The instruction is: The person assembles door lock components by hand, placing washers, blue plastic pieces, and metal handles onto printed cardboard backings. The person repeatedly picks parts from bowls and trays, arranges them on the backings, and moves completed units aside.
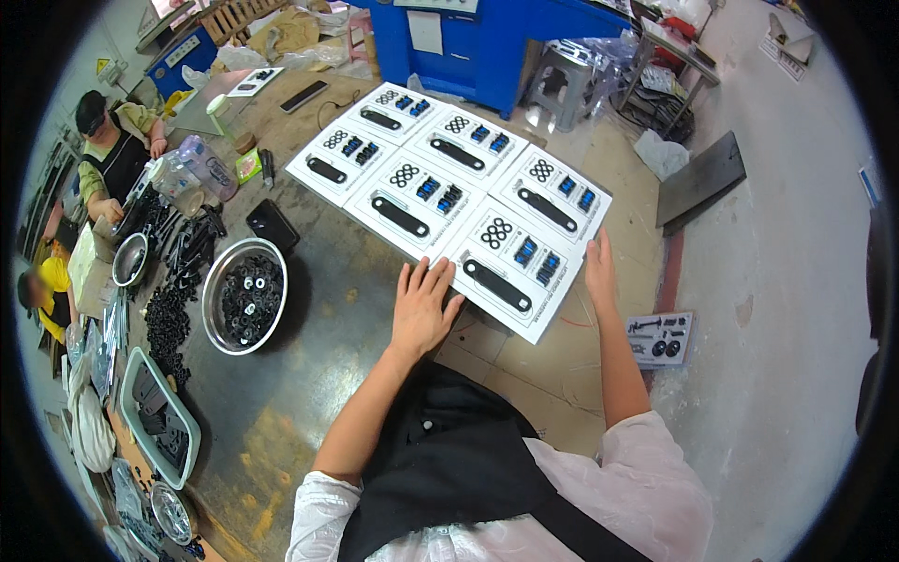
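Observation:
A large white board (487,205) lies in front of me, made up of several panels. Each panel bears a black handle-shaped part, a cluster of black rings and blue-and-black pieces. My left hand (423,317) rests at its near edge, fingers spread and stretched over the border. Against the right edge is my right hand (601,272), its fingers extended along the side and partly hidden. The board's left part is over the dark worktable (328,356); its right part reaches past the table's edge.
A metal bowl (215,304) of black rings stands left, beside a black phone (272,223). Farther left are loose black parts (169,323) and a pale green tray (192,436). Two people sit across the table. A grey stool (562,84) stands behind, and a printed board (660,340) leans at right.

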The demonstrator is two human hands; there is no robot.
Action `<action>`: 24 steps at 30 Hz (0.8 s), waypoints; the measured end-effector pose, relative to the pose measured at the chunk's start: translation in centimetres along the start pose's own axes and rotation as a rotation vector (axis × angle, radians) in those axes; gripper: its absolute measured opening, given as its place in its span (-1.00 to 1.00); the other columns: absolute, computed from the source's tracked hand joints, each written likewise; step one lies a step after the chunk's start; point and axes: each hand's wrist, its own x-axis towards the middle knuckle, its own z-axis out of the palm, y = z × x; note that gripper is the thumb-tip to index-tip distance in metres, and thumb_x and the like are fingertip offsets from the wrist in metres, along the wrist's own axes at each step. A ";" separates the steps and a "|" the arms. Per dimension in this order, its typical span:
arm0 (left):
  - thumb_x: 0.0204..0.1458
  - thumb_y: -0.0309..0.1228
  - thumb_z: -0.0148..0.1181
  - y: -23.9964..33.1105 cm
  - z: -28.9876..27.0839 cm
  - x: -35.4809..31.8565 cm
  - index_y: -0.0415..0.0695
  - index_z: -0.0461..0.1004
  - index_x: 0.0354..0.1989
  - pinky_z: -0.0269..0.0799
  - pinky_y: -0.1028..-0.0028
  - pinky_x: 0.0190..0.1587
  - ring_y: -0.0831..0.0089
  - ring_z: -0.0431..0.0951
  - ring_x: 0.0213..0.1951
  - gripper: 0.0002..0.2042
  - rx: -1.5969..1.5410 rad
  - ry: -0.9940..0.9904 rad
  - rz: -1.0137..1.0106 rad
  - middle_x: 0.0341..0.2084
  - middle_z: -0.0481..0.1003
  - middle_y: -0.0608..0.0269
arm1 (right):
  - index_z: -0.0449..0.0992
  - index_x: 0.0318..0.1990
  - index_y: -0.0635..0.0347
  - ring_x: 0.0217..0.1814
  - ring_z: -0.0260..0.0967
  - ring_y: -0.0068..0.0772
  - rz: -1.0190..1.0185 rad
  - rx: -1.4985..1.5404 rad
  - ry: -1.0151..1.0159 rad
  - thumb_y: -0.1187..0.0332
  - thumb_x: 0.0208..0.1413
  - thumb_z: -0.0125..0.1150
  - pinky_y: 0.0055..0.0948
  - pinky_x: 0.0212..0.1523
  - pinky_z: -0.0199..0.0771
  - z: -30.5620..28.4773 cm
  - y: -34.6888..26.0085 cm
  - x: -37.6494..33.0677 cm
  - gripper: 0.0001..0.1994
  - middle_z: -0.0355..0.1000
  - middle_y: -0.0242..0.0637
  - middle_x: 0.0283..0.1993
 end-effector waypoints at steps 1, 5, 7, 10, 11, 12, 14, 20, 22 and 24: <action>0.28 -0.11 0.09 0.0 0.1 0.1 -0.07 0.35 0.37 -0.13 0.05 0.51 0.11 0.15 0.44 -0.47 -0.003 0.001 0.010 0.36 0.31 0.21 | 0.10 0.48 0.29 0.52 0.11 0.14 0.009 0.024 0.019 0.20 0.45 -0.09 -0.13 0.47 0.10 0.7 1.4 0.9 -0.44 0.11 0.13 0.52; 0.27 -0.09 0.09 0.1 0.2 0.2 -0.09 0.35 0.36 -0.11 0.03 0.50 0.09 0.17 0.43 -0.46 -0.001 0.010 0.029 0.35 0.33 0.18 | 0.09 0.48 0.33 0.56 0.04 0.15 -0.025 0.040 0.084 0.21 0.46 -0.13 -0.14 0.51 0.03 2.1 3.8 2.6 -0.44 0.08 0.17 0.52; 0.27 -0.07 0.08 0.0 0.0 -0.1 -0.12 0.37 0.34 -0.09 0.02 0.50 0.07 0.19 0.42 -0.46 0.010 0.003 0.010 0.34 0.34 0.16 | 0.09 0.47 0.36 0.56 0.02 0.17 -0.067 0.029 0.094 0.25 0.46 -0.14 -0.11 0.52 0.00 2.6 3.1 2.3 -0.46 0.06 0.18 0.53; 0.25 -0.08 0.10 0.2 0.1 0.1 -0.11 0.38 0.33 -0.09 0.04 0.50 0.07 0.20 0.41 -0.46 0.009 0.003 -0.002 0.33 0.35 0.16 | 0.09 0.47 0.36 0.55 0.03 0.20 -0.049 -0.155 0.102 0.27 0.44 -0.11 -0.09 0.52 -0.01 2.9 2.8 1.8 -0.45 0.05 0.20 0.53; 0.24 -0.10 0.12 0.2 0.2 0.1 -0.09 0.37 0.34 -0.10 0.04 0.50 0.08 0.19 0.41 -0.45 0.006 0.007 0.003 0.34 0.34 0.19 | 0.10 0.47 0.36 0.55 0.03 0.20 -0.073 -0.162 0.121 0.28 0.43 -0.09 -0.08 0.52 -0.01 2.8 3.0 1.8 -0.45 0.05 0.19 0.53; 0.22 -0.11 0.14 0.2 0.2 0.1 -0.07 0.37 0.35 -0.11 0.05 0.50 0.10 0.19 0.42 -0.45 0.009 0.013 0.004 0.34 0.33 0.22 | 0.10 0.47 0.35 0.55 0.03 0.20 -0.099 -0.163 0.134 0.28 0.42 -0.07 -0.07 0.52 -0.02 2.9 3.0 1.7 -0.45 0.06 0.19 0.52; 0.21 -0.11 0.16 0.3 -0.1 0.2 -0.06 0.37 0.35 -0.10 0.03 0.50 0.08 0.20 0.41 -0.44 0.007 0.015 0.015 0.34 0.34 0.20 | 0.11 0.47 0.35 0.56 0.02 0.19 -0.091 -0.133 0.144 0.29 0.42 -0.06 -0.08 0.52 -0.01 2.7 2.5 1.5 -0.45 0.07 0.18 0.52; 0.23 -0.08 0.14 0.4 0.0 0.2 -0.06 0.34 0.38 -0.10 0.02 0.50 0.08 0.18 0.42 -0.43 -0.009 -0.008 0.002 0.34 0.33 0.20 | 0.12 0.46 0.34 0.58 -0.01 0.15 -0.113 -0.103 0.191 0.31 0.42 -0.05 -0.10 0.53 -0.03 3.2 2.5 1.8 -0.46 0.05 0.15 0.54; 0.22 -0.07 0.14 0.6 0.1 0.5 -0.08 0.34 0.36 -0.09 0.00 0.49 0.05 0.21 0.40 -0.42 -0.010 0.006 0.026 0.32 0.35 0.17 | 0.13 0.46 0.33 0.57 0.00 0.14 -0.139 -0.108 0.216 0.32 0.42 -0.05 -0.10 0.53 -0.03 3.0 4.0 1.9 -0.47 0.05 0.14 0.54; 0.23 -0.08 0.14 0.2 -0.3 0.2 -0.09 0.35 0.35 -0.09 0.00 0.49 0.05 0.21 0.40 -0.43 0.008 0.002 0.017 0.32 0.35 0.17 | 0.13 0.46 0.31 0.55 0.05 0.13 -0.124 -0.108 0.189 0.31 0.31 0.16 -0.11 0.52 0.01 3.2 2.6 1.0 -0.37 0.09 0.11 0.52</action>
